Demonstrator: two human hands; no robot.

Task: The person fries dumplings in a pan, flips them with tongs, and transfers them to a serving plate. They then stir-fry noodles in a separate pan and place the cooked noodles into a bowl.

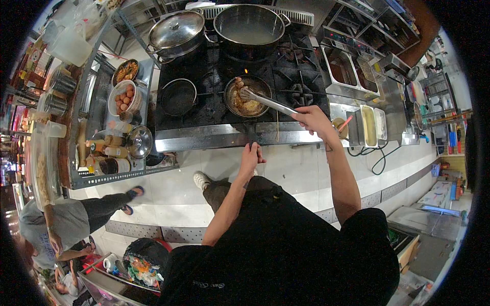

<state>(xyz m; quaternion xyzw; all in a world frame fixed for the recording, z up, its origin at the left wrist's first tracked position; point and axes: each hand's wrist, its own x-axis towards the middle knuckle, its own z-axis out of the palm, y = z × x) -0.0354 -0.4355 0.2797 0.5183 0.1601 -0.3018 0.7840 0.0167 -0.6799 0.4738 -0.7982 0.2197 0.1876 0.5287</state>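
Observation:
My left hand (251, 156) is closed around the handle of a frying pan (229, 100) on the front of a black gas range (214, 114). My right hand (314, 119) grips metal tongs (273, 103), whose tips rest among browned pieces of food (240, 91) in the pan. Bubbling, light-coloured bits lie around the food. Left of this pan, an empty-looking dark frying pan (178, 97) sits on another burner. Behind stand a lidded steel pot (177, 28) and a large open stockpot (250, 28) holding cloudy liquid.
A side shelf at left holds a white basket of eggs (124, 97), a bowl of food (125, 72), bottles (115, 165) and a metal lid (139, 142). Fryer tanks (340, 67) and a tray of yellowish liquid (368, 124) are at right. A person (57, 225) is at lower left.

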